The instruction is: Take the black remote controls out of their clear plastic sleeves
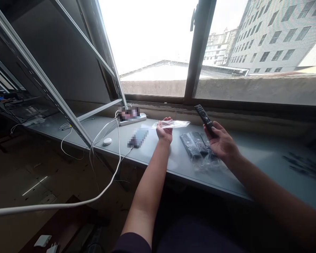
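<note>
Remote: right hand grasping lower end, apt hold; likely light, stiff. Left of remote: clear sleeve, left hand grasping; probably limp.

The head camera looks forward and down from close before the table, facing the window behind it.

Black remote control: long and slim, with small buttons along the face turned to view. Slants with its far end up and to the left, its lower end gripped in the fingers of the right hand, raised above the bench. Clear plastic bag: thin, shiny, flat-looking. Held roughly level in the left hand, one end jutting right toward the remote control, apart from it.
</note>
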`<action>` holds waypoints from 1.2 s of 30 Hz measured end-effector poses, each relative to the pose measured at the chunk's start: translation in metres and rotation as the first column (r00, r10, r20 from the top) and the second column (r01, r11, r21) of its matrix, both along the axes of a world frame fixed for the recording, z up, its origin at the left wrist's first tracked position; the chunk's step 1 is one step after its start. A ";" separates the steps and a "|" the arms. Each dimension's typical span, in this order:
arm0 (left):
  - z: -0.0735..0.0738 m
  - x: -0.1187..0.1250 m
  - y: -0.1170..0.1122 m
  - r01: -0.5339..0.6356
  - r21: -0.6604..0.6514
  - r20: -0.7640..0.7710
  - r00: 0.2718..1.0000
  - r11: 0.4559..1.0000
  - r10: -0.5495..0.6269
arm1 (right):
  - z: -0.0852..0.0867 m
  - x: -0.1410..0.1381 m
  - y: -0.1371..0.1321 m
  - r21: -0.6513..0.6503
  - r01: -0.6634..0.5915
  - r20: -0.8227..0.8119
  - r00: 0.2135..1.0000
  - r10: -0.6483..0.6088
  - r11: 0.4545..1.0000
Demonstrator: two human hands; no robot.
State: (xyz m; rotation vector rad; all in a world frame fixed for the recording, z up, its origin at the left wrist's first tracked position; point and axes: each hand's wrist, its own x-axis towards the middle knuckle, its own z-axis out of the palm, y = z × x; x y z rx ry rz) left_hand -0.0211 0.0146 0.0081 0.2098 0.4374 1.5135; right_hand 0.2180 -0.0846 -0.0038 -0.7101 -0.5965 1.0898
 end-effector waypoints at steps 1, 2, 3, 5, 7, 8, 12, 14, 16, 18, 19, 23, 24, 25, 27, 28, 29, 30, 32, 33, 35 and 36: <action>0.000 0.000 0.000 0.000 -0.001 -0.002 1.000 1.000 0.000 | 0.006 -0.001 -0.002 -0.035 -0.030 -0.094 0.995 0.027 0.999; 0.000 0.000 0.000 0.001 -0.002 -0.005 1.000 1.000 -0.001 | 0.012 -0.002 -0.005 -0.075 -0.072 -0.183 0.981 0.057 0.995; -0.001 0.001 0.000 0.003 0.000 -0.010 1.000 1.000 -0.003 | 0.018 -0.005 -0.008 -0.118 -0.114 -0.256 0.963 0.081 0.986; -0.002 0.001 0.000 0.009 0.006 -0.021 1.000 1.000 -0.009 | 0.028 -0.011 -0.014 -0.188 -0.167 -0.338 0.936 0.097 0.968; -0.003 0.001 0.000 0.013 0.011 -0.028 1.000 1.000 -0.013 | 0.035 -0.016 -0.018 -0.216 -0.177 -0.356 0.930 0.091 0.960; -0.004 0.001 0.000 0.014 0.011 -0.030 0.999 1.000 -0.014 | 0.037 -0.019 -0.020 -0.218 -0.177 -0.349 0.933 0.093 0.960; -0.004 0.001 0.000 0.015 0.005 -0.028 0.999 1.000 -0.015 | 0.038 -0.022 -0.024 -0.211 -0.172 -0.227 0.966 0.123 0.962; -0.003 0.001 0.000 0.017 0.005 -0.029 0.999 1.000 -0.017 | 0.037 -0.022 -0.026 -0.202 -0.183 -0.191 0.971 0.145 0.962; -0.003 0.002 0.000 0.020 0.002 -0.032 0.999 1.000 -0.020 | 0.038 -0.022 -0.029 -0.159 -0.242 -0.210 0.956 0.206 0.957; -0.002 0.002 -0.001 0.022 0.001 -0.034 0.999 1.000 -0.022 | 0.040 -0.022 -0.033 -0.110 -0.342 -0.245 0.919 0.308 0.933; -0.002 0.002 -0.001 0.024 0.000 -0.037 0.999 1.000 -0.024 | 0.041 -0.023 -0.034 -0.093 -0.392 -0.257 0.898 0.358 0.915; -0.003 0.003 -0.002 0.032 0.006 -0.039 0.999 0.999 -0.031 | 0.042 -0.026 -0.038 -0.090 -0.513 -0.261 0.839 0.477 0.853; -0.003 0.003 -0.002 0.031 0.006 -0.036 0.999 0.999 -0.031 | 0.042 -0.027 -0.038 -0.092 -0.524 -0.268 0.832 0.486 0.847; -0.003 0.002 -0.001 0.030 0.007 -0.032 0.999 1.000 -0.030 | 0.041 -0.028 -0.039 -0.097 -0.526 -0.277 0.830 0.485 0.845; -0.002 0.002 -0.001 0.030 0.010 -0.025 0.999 1.000 -0.030 | 0.042 -0.029 -0.039 -0.122 -0.498 -0.293 0.845 0.448 0.859; -0.002 0.002 0.000 0.031 0.013 -0.022 0.999 0.999 -0.031 | 0.042 -0.029 -0.039 -0.149 -0.476 -0.293 0.858 0.421 0.867; -0.001 0.002 0.000 0.033 0.012 -0.018 0.999 0.999 -0.033 | 0.043 -0.029 -0.039 -0.181 -0.455 -0.286 0.872 0.396 0.872; -0.001 0.002 0.000 0.034 0.011 -0.014 0.999 0.999 -0.034 | 0.044 -0.029 -0.040 -0.213 -0.440 -0.277 0.883 0.379 0.872; 0.000 0.002 0.001 0.033 0.005 -0.008 0.999 0.999 -0.033 | 0.046 -0.029 -0.040 -0.258 -0.433 -0.268 0.891 0.366 0.864; 0.000 0.002 0.001 0.033 0.003 -0.006 0.999 0.999 -0.033 | 0.046 -0.029 -0.040 -0.268 -0.437 -0.274 0.889 0.367 0.859; 0.001 0.002 0.000 0.032 0.002 -0.007 0.999 0.999 -0.032 | 0.045 -0.028 -0.039 -0.258 -0.457 -0.297 0.876 0.380 0.851; 0.001 0.002 0.000 0.034 0.002 -0.011 0.999 0.999 -0.034 | 0.044 -0.028 -0.039 -0.245 -0.475 -0.305 0.865 0.398 0.845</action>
